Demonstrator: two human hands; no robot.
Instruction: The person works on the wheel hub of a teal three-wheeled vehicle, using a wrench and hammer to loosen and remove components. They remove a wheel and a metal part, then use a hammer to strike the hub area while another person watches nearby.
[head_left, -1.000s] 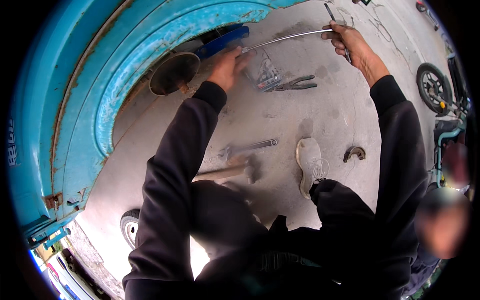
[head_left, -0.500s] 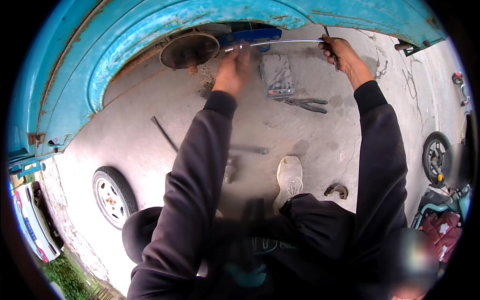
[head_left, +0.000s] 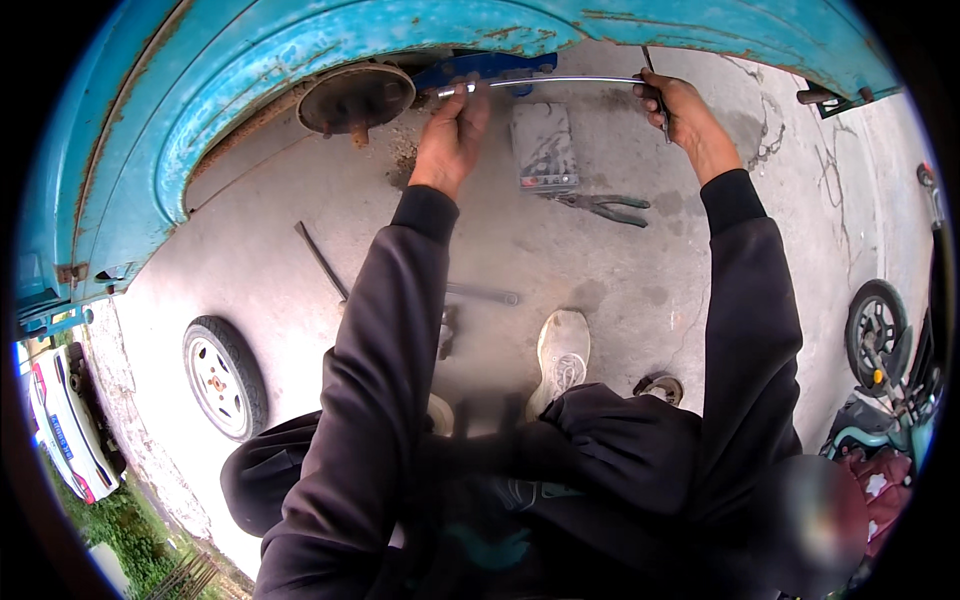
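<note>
I am crouched outdoors on a grey concrete floor (head_left: pixel 600 280), stained and cracked, under the rusty wheel arch of a turquoise vehicle body (head_left: pixel 200 110) that curves across the far side of my view. A bare brake hub (head_left: pixel 355 97) sits inside the arch, with a blue metal part (head_left: pixel 480 68) just beside it. My left hand (head_left: pixel 452 135) is closed around one end of a long bright metal rod (head_left: pixel 550 80), right next to the hub, and my right hand (head_left: pixel 680 110) grips the other end, where a short crosswise handle passes through my fist. The rod runs level between my hands, close under the arch's edge. Below it on the concrete lie a grey tool case (head_left: pixel 543 148) and a pair of pliers (head_left: pixel 605 208), with a thin bar (head_left: pixel 322 262) nearer my left sleeve. A loose wheel (head_left: pixel 222 378) lies toward the left edge of the concrete, a scooter (head_left: pixel 885 360) stands at the right edge, and my white shoe (head_left: pixel 560 360) is planted near the middle.
</note>
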